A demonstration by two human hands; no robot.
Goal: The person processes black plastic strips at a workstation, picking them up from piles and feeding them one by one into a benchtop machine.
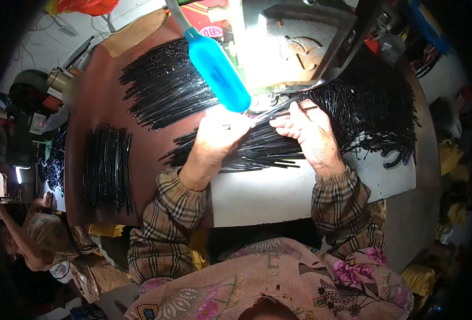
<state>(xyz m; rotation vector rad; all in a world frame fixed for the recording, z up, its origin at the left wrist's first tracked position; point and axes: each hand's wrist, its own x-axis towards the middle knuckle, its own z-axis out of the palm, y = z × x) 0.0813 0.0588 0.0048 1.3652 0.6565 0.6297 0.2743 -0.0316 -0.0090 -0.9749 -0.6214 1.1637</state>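
Note:
Under a bright lamp, my left hand (219,136) is closed, its fingertips pinched at the end of a thin strip and partly lost in glare. My right hand (313,136) has its thumb and fingers closed on a thin black strip (281,113) beside the metal foot of a machine (270,98). A pile of similar black strips (262,146) lies beneath both hands. A blue, rounded, padded piece (220,72) on a grey stem hangs just above my left hand and hides part of it.
More black strips (166,80) lie at the back left, with a bundle (107,170) at far left and a tangled heap (374,106) at right. The machine's grey body (300,48) stands behind. A white sheet (257,197) covers the table's front. Another person's arm (22,234) is at far left.

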